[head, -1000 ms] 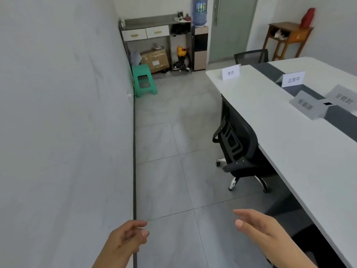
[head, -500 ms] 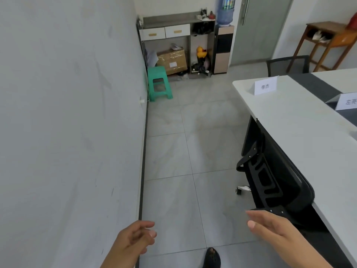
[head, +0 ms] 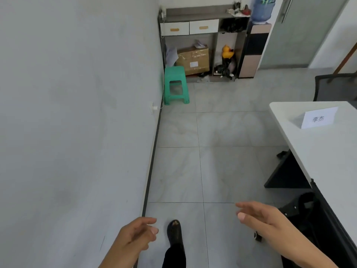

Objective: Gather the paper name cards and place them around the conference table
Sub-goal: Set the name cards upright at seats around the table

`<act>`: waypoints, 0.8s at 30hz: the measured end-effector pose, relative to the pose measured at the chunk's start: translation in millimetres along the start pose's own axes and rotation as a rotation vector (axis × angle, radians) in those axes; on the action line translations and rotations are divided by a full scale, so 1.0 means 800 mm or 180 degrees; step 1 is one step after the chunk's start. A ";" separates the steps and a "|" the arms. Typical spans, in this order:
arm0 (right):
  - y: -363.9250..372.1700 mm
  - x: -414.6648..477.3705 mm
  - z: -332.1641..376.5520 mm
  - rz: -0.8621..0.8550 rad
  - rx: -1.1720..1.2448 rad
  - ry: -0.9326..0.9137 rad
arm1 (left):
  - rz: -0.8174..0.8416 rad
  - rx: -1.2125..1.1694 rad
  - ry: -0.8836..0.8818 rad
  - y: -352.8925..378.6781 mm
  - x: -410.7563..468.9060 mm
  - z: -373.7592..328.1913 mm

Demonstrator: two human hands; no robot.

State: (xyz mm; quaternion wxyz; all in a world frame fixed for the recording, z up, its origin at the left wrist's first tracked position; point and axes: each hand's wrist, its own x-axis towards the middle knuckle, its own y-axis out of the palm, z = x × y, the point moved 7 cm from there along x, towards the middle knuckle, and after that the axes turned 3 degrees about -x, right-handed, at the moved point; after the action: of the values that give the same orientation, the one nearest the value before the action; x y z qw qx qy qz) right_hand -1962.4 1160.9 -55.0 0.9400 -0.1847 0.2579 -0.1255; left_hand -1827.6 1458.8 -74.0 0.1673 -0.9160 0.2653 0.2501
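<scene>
Hands both empty: left hand [head: 135,236] loosely curled, near left by grey wall [head: 77,113]; right hand [head: 270,223] fingers straight, relaxed, beside black mesh chair [head: 309,209]. Far right, white folded paper name card [head: 318,118] stands upright at far corner of white conference table [head: 309,151], print facing the aisle, probably for readability. Black shoe [head: 174,233] forward: likely walking to next spot.

A wall [head: 77,113] runs along the left, the desk [head: 318,151] along the right. A card [head: 318,118] stands on the desk near its far corner; a chair [head: 336,87] sits beyond that end. A shelf [head: 193,15] stands at the far end, a stool [head: 175,85] before its left side, by the wall. In the shelf a box [head: 194,58] lies left of a duck [head: 227,52]; a dispenser [head: 255,49] stands right of it.
</scene>
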 end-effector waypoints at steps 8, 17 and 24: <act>-0.090 0.190 0.074 -0.0467 0.0171 0.0197 | 0.0152 0.0207 0.0374 -0.045 0.240 -0.173; -0.189 0.346 0.076 -0.0956 0.0516 0.0609 | 0.0762 0.0658 0.0578 0.011 0.463 -0.353; -0.321 0.498 0.070 -0.1178 0.0548 0.0694 | 0.0997 0.0984 0.0442 0.097 0.623 -0.467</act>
State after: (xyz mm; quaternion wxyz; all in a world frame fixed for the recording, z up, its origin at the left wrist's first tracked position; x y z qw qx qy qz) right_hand -1635.9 813.6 -79.4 0.8798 -0.1333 0.3080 -0.3365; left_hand -1368.3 1031.9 -54.2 0.2462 -0.8421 0.4502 0.1658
